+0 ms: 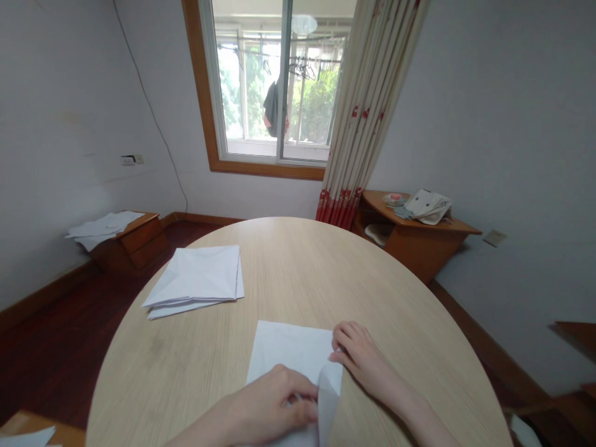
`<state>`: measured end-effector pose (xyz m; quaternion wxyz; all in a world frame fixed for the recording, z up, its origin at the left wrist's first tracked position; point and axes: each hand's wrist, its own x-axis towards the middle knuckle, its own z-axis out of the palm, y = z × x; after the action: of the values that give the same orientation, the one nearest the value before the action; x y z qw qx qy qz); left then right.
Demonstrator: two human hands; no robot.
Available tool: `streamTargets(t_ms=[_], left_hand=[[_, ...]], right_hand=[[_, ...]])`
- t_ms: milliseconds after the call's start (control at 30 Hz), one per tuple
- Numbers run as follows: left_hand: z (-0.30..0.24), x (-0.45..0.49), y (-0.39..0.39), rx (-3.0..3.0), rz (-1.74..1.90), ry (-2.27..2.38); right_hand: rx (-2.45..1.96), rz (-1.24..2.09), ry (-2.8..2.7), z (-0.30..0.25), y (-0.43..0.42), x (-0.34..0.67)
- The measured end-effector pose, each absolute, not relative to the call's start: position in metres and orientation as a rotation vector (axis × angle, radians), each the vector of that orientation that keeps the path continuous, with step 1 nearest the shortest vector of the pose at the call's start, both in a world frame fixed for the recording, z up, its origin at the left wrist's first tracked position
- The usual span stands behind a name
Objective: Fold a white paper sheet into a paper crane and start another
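Sheet: thin white paper square (285, 347), flat on pale woodgrain oval bench (382, 310), one corner flap standing up toward the near edge.
Left hand (272, 406): closed on the flap.
Right hand (361, 360): fingers loosely curled, touching the sheet's right edge.
Beyond: folded white paper stack (195, 279).

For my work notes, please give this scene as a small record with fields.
Left hand: fingers curled at the raised flap of a white paper sheet
Right hand: fingers touching the sheet's right edge
Table: pale wood-grain oval table
Also on table: stack of folded white paper
Elsewhere: loose white papers on a wooden bedside cabinet
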<state>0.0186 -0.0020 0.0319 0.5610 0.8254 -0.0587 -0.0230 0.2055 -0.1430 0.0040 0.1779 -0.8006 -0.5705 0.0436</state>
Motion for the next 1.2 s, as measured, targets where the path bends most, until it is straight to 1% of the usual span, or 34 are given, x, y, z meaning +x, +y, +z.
streamTargets(t_ms=[167, 267, 367, 467, 900, 1033, 1200], left_hand=[[0.023, 0.023, -0.001, 2.036, 0.184, 0.054], [0.022, 0.025, -0.001, 2.041, 0.273, -0.029], [0.019, 0.026, -0.003, 1.980, 0.223, -0.151], [0.013, 0.027, -0.006, 1.963, 0.172, -0.152], [0.012, 0.033, -0.011, 2.053, 0.026, 0.143], [0.006, 0.032, -0.012, 2.109, 0.073, 0.081], [-0.004, 0.031, -0.012, 2.186, 0.225, -0.096]], right_hand=[[-2.187, 0.237, -1.573, 0.007, -0.144, 0.200], [-2.144, 0.280, -1.577, 0.009, -0.144, 0.196], [-2.107, 0.290, -1.577, 0.009, -0.144, 0.193], [-2.088, 0.310, -1.568, 0.009, -0.143, 0.192], [-2.005, 0.331, -1.526, 0.002, -0.145, 0.197], [-1.996, 0.328, -1.531, 0.001, -0.145, 0.199], [-2.069, 0.271, -1.476, -0.001, -0.147, 0.207]])
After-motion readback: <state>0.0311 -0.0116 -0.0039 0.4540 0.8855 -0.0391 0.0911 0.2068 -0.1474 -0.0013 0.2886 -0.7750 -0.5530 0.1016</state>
